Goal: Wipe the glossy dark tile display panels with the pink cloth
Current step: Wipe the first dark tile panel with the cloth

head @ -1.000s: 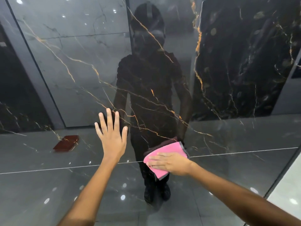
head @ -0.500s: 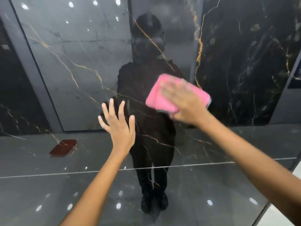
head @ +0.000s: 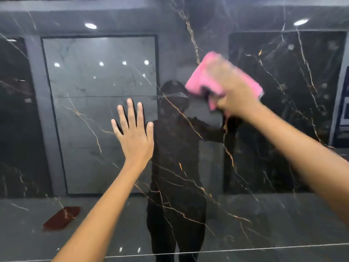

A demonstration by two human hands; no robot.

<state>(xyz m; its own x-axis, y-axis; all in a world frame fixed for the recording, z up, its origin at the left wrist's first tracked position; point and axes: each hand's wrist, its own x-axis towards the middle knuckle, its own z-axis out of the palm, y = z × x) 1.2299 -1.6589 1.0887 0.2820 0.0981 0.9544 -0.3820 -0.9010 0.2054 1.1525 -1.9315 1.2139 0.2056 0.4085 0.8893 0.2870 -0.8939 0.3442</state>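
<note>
I am wiping the shiny dark panel [head: 188, 167] in front of me. My right hand [head: 229, 89] is high up, to the right of the middle, and it looks blurry. It holds the pink cloth [head: 200, 83] against the panel, with the cloth sticking out to the left and right of the hand. I think the fingers are bent around the cloth, but the blur hides them, so I cannot tell for sure. My left hand [head: 134, 133] is lower and to the left, well apart from the cloth. Its fingers are straight and spread, it holds nothing, and I think it rests flat on the panel to keep me steady. To wipe well, I should keep the cloth flat, press evenly, and make long strokes that overlap. My bare hand may leave a mark, so I should wipe that spot too.
</note>
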